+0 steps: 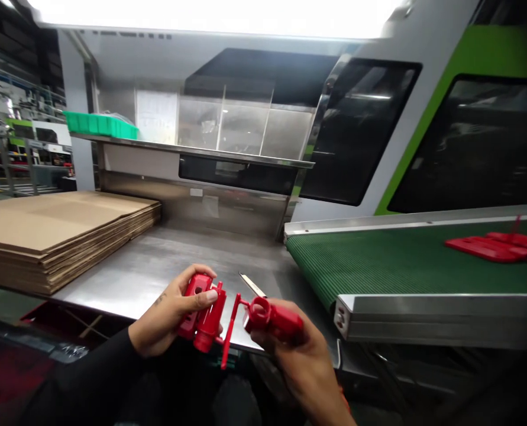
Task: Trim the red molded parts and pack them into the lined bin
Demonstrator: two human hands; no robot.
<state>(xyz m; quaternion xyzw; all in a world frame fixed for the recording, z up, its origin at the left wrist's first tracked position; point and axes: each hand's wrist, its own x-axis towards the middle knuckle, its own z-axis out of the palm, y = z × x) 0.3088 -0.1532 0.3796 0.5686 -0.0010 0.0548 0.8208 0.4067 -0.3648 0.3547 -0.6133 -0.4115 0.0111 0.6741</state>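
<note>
My left hand [174,307] is closed around a pair of glossy red moulded plastic parts [210,319], its thumb pressed across the front. Another red plastic part [259,313], with a round open end facing left, is gripped in my right hand [305,355]. Between the hands stands a thin red runner [230,334]; its upper end joins the right-hand part and its lower end meets the left-hand parts. Just behind my right hand shows a slim pale strip with a dark edge, like a knife [252,285]; whether it lies on the table or touches the hand I cannot tell.
A metal worktable [192,245] carries a stack of cardboard sheets [68,225] at left. To the right runs a green conveyor belt [378,260] with red moulded pieces [494,245] on it. A green bin [99,125] sits on the shelf [201,152] above.
</note>
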